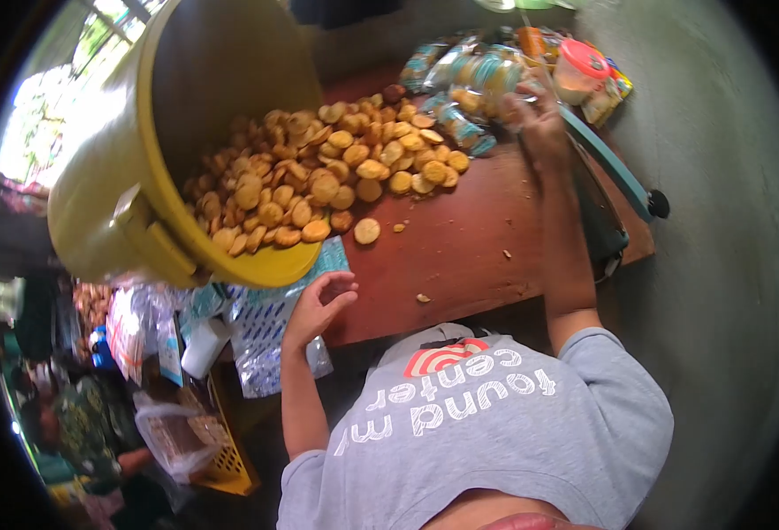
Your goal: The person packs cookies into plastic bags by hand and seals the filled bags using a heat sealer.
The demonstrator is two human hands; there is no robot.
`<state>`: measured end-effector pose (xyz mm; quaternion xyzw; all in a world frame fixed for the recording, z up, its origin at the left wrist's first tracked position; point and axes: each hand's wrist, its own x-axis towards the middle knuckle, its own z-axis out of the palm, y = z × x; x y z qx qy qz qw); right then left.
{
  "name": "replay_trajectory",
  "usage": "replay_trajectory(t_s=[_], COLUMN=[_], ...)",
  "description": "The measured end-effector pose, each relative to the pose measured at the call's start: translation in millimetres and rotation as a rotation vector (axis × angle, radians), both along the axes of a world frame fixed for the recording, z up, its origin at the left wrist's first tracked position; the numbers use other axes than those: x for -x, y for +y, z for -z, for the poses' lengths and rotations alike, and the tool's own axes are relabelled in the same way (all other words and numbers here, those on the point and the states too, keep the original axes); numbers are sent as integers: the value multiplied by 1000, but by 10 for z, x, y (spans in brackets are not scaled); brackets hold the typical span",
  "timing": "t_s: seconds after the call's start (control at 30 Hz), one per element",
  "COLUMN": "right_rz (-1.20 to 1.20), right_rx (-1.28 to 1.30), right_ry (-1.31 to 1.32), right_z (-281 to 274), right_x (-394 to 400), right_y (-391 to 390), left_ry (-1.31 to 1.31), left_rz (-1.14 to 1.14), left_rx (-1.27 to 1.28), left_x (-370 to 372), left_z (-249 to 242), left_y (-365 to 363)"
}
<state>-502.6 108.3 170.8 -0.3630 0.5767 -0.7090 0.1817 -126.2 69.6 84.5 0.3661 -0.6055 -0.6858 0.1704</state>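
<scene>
A big yellow bucket is tipped on its side over a reddish wooden table, and a heap of round golden biscuits spills from its mouth onto the wood. My left hand hovers just under the bucket's lower rim with curled, parted fingers and holds nothing. My right hand reaches to the far side and lies on a pile of clear sealed biscuit packets. Whether its fingers grip a packet is hidden. What holds the bucket up is out of sight.
A teal-handled sealing press stands at the table's right edge, by a grey wall. A red-lidded plastic jar sits behind the packets. Printed empty bags, a white bottle and a yellow crate crowd the lower left.
</scene>
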Motion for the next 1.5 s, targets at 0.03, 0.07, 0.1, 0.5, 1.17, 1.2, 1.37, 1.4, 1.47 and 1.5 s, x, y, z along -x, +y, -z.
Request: replay_trajectory(t_s=[0.03, 0.07, 0.1, 0.5, 1.17, 1.2, 1.37, 1.4, 1.47, 1.5], right_rz=[137, 121, 75, -554, -584, -540, -576, -605, -634, -730], right_rx=[-47, -64, -98, -318, -363, -327, -509, -517, -528, -542], right_ry=[81, 107, 114, 195, 896, 1038, 942, 921, 898, 599], right_z=[-76, -36, 40, 761, 1260, 1337, 1276, 1278, 1276, 1262], right_x=[69, 154, 180, -888, -1481, -1501, -1559, -1528, -1466, -1429], right_y=[-25, -45, -51, -376, -373, -382, -350, -349, -386, -437], left_ry=[-91, -185, -195, -643, 659, 685, 490, 475, 458, 456], left_rz=[3, 3, -187, -906, -1238, -1040, -713, -543, -489, -490], left_rx=[52, 98, 150, 521, 387, 338, -40, -78, -319, -321], left_x=[-199, -410, -584, -1186, -812, -924, -539, -426, -249, -110], left_z=[31, 67, 105, 551, -172, -183, -233, -212, 15, 95], left_y=[-23, -19, -37, -390, -157, -69, 319, 316, 295, 312])
